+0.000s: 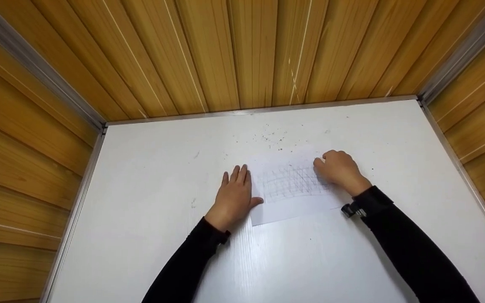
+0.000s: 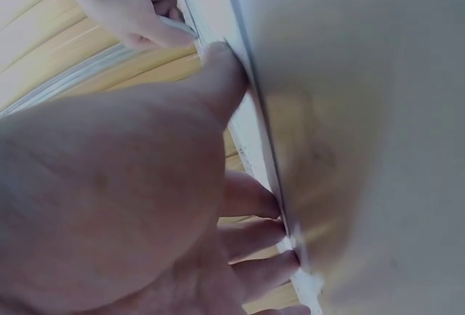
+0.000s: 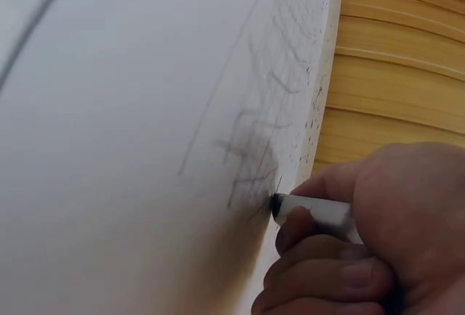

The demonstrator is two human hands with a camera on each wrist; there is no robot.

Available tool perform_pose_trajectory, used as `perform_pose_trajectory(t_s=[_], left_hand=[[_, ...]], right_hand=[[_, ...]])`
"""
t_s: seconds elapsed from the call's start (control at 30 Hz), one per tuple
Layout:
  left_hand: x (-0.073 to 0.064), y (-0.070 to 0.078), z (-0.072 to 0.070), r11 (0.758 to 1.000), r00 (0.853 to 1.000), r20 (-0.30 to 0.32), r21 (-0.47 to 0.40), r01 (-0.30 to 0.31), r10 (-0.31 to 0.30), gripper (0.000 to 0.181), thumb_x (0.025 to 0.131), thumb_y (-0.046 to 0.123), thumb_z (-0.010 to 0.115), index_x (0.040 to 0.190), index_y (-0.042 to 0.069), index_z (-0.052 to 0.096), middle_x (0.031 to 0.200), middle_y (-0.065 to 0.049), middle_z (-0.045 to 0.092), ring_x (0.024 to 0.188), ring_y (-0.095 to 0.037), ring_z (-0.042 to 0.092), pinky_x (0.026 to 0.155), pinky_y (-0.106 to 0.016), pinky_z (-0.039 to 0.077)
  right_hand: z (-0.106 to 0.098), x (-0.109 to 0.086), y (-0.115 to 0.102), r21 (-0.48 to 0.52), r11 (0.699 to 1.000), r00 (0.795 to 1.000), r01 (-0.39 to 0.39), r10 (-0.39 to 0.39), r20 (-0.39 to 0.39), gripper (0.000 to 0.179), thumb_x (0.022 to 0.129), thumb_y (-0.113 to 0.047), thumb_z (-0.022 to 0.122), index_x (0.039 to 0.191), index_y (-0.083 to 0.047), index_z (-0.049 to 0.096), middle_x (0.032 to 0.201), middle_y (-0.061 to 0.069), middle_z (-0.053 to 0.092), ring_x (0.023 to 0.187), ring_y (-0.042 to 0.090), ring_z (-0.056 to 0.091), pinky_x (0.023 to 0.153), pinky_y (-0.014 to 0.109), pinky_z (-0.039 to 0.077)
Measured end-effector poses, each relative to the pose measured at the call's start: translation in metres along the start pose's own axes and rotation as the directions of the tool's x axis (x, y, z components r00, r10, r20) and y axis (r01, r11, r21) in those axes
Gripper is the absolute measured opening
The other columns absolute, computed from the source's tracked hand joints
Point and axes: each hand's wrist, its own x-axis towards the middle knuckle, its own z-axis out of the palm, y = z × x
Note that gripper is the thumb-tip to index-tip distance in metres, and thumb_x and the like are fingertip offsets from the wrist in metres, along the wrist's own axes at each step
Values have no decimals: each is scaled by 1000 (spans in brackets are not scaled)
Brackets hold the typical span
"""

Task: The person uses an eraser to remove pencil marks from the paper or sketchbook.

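A sheet of white paper point(image 1: 278, 212) lies on the white table, covered across its middle with grey crisscross pencil lines point(image 1: 286, 183). My left hand point(image 1: 234, 195) rests with fingers extended on the sheet's left edge, its thumb reaching onto the paper. At the right end of the lines, my right hand point(image 1: 339, 170) grips a white eraser point(image 3: 320, 211) between thumb and curled fingers. The eraser's blackened end meets the paper right at the marks in the right wrist view. From the head view the eraser is hidden by the hand.
Dark crumbs point(image 1: 274, 136) are scattered on the table point(image 1: 154, 176) beyond the sheet. Wood-patterned panels point(image 1: 251, 54) stand along the back and both sides, with metal trim at the table's edges. A small dark device point(image 1: 347, 210) is strapped at the right wrist.
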Motion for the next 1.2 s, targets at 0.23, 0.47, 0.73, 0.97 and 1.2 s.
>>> perform_pose_trajectory(t_s=[0.23, 0.47, 0.73, 0.97, 1.2], left_hand=[[-5, 3, -4, 999, 999, 37, 15, 30, -31, 99, 107, 69, 53, 172, -2, 31, 184, -19, 24, 172, -37, 26, 139, -55, 29], [-11, 10, 0, 1000, 1000, 23, 30, 0, -1, 111, 101, 80, 52, 171, -3, 33, 181, -22, 30, 171, -35, 31, 138, -55, 31], [-10, 13, 1, 994, 1000, -3, 105, 23, -23, 122, 93, 86, 59, 169, -6, 36, 179, -24, 34, 169, -35, 34, 137, -53, 34], [-8, 14, -1, 993, 999, 25, 118, 19, -22, 121, 95, 86, 56, 170, -6, 33, 181, -24, 30, 170, -35, 31, 137, -50, 34], [-9, 15, 0, 997, 999, 30, 78, 14, -16, 121, 96, 84, 58, 171, -6, 31, 181, -25, 28, 171, -36, 29, 137, -48, 35]], right_hand=[[28, 0, -64, 52, 996, 997, 72, -74, 35, 55, 111, -41, 51, 126, 5, 76, 126, 28, 75, 109, 39, 69, 102, 57, 57], [65, 2, -122, -42, 980, 976, 196, -191, 109, 53, 110, -39, 53, 129, 4, 75, 131, 27, 75, 125, 46, 70, 108, 60, 57], [52, 9, -92, -31, 987, 984, 155, -151, 93, 55, 108, -39, 53, 133, 5, 74, 134, 30, 73, 125, 47, 69, 109, 60, 57], [2, 8, 0, -17, 1000, 1000, 5, -5, 15, 60, 108, -38, 49, 136, 11, 71, 141, 38, 68, 127, 54, 65, 113, 66, 52], [-4, 4, 10, -13, 1000, 1000, 10, -10, 12, 58, 109, -38, 46, 123, 12, 73, 125, 35, 72, 106, 45, 65, 98, 59, 55]])
